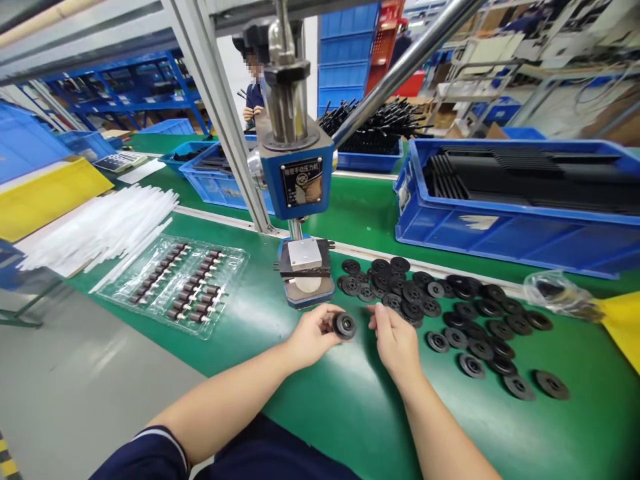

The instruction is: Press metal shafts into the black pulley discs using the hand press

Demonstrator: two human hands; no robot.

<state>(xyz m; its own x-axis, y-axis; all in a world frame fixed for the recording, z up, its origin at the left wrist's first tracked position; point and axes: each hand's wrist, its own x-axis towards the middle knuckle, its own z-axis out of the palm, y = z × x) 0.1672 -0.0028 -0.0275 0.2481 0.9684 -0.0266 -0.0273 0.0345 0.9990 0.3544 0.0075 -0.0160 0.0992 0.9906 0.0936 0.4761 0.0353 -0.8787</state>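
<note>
My left hand (313,337) is closed on a small black round wheel (345,325), its ringed face turned up and toward me. My right hand (396,343) is a little to the right, apart from the wheel, with thumb and fingers pinched together; whatever they hold, if anything, is hidden. Just beyond both hands stands a blue hand press (297,177) with a metal block (305,254) over its base. Many flat black discs (413,291) lie in a loose spread on the green table (345,407), behind and right of my right hand.
On the left, a clear plastic tray (165,288) holds rows of small dark shafted parts beside white strips (100,230). A blue bin (500,230) of black parts stands back right. The press's metal lever (405,70) slants overhead. Another person (254,100) is across the bench.
</note>
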